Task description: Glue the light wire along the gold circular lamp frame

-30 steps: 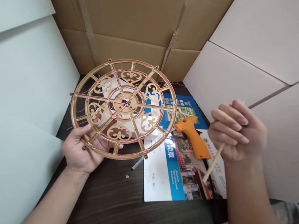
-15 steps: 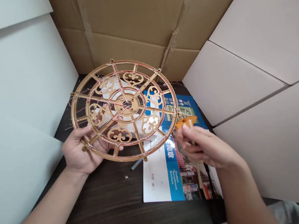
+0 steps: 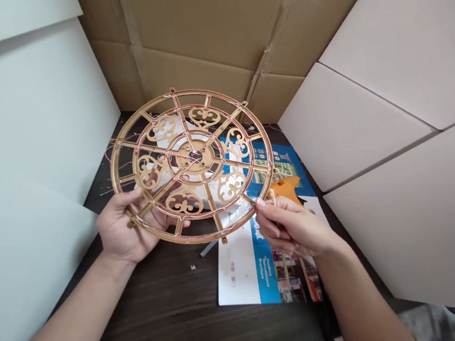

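Note:
A round gold openwork frame point(image 3: 208, 200) with spokes and scroll ornaments is held tilted above the table, red and white wires running along its rings and spokes. My left hand point(image 3: 121, 226) is closed on its lower left rim, with some fingers behind it. My right hand point(image 3: 288, 221) is closed around a thin pale wooden stick point(image 3: 272, 195), its fingertips at the frame's lower right rim. Whether they press on the rim or only touch a wire there, I cannot tell. Just behind that hand shows an orange tool point(image 3: 287, 186), perhaps a glue gun, partly covered.
Under the frame lies a blue and white brochure point(image 3: 240, 284) on the dark table point(image 3: 157, 315). A translucent stick point(image 3: 208, 248) and a small white scrap point(image 3: 193, 267) lie left of it. Cardboard point(image 3: 194, 26) closes the back; white panels point(image 3: 377, 115) stand on both sides.
My right hand has moved left and a little down with the wooden stick, reaching the frame's rim. More of the orange tool shows. The frame has shifted slightly right.

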`<state>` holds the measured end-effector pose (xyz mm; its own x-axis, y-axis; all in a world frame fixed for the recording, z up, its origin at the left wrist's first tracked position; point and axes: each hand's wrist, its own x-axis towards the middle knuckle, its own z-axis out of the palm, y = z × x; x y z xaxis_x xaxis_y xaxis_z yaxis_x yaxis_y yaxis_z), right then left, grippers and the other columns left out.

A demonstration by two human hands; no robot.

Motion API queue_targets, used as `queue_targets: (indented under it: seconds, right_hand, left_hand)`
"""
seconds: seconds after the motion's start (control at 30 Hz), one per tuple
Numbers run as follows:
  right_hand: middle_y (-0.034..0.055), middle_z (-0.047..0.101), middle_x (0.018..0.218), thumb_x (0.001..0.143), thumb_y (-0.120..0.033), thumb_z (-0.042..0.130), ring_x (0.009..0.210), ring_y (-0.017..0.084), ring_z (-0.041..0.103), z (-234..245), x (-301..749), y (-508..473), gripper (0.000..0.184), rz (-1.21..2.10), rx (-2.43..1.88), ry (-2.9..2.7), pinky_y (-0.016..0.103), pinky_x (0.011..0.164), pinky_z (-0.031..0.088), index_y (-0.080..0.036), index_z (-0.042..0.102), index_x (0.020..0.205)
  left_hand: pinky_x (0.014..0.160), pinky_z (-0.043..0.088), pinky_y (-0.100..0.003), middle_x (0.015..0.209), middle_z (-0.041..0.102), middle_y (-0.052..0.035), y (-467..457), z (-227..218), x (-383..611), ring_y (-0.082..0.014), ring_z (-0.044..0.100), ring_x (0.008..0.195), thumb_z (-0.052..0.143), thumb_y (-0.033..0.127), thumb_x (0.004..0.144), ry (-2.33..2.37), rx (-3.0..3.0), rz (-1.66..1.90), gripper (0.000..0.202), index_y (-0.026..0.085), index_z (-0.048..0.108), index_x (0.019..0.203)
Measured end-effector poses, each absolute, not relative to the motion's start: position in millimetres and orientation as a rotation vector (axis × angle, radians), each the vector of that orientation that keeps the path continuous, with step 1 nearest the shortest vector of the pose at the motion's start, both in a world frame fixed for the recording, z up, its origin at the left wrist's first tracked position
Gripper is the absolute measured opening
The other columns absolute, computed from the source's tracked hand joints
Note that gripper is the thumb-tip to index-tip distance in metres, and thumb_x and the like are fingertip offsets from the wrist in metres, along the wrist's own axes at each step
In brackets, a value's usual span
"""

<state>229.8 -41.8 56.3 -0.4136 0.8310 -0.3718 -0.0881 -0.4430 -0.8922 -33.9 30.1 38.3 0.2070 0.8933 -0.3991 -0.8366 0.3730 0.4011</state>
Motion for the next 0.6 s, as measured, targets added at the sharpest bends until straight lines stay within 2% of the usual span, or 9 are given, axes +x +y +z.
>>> queue_targets:
  seconds: [0.13,0.27,0.6]
  right_hand:
    - [-0.008,0.026,0.047,0.095,-0.057,0.061,0.033,0.004,0.032,56.3,230.6,-41.5,0.054,1.927,-1.116,-1.058,0.013,0.031,0.022,-0.016,0.045,0.063]
    - [-0.0072,0.028,0.047,0.096,-0.048,0.06,0.034,0.005,0.033,55.9,234.5,-40.2,0.048,1.944,-1.008,-1.005,0.012,0.03,0.021,-0.016,0.046,0.063]
    - [-0.0064,0.027,0.046,0.096,-0.041,0.058,0.032,0.006,0.033,65.3,245.5,-40.5,0.048,1.938,-0.823,-0.966,0.013,0.03,0.026,-0.017,0.039,0.059]
  left_hand:
    - [0.088,0.06,-0.059,0.079,0.075,-0.0147,30.7,38.4,-34.3,-0.0339,0.072,0.104,0.033,0.017,0.081,0.645,0.136,1.233,0.037,0.013,0.07,0.083]
    - [0.088,0.06,-0.058,0.075,0.075,-0.0141,30.4,39.2,-33.8,-0.0336,0.074,0.099,0.033,0.019,0.082,0.686,0.126,1.232,0.038,0.012,0.07,0.085]
    - [0.09,0.059,-0.058,0.101,0.076,-0.016,29.5,35.7,-35.2,-0.0341,0.068,0.114,0.036,0.019,0.077,0.605,0.097,1.201,0.041,0.012,0.07,0.099]
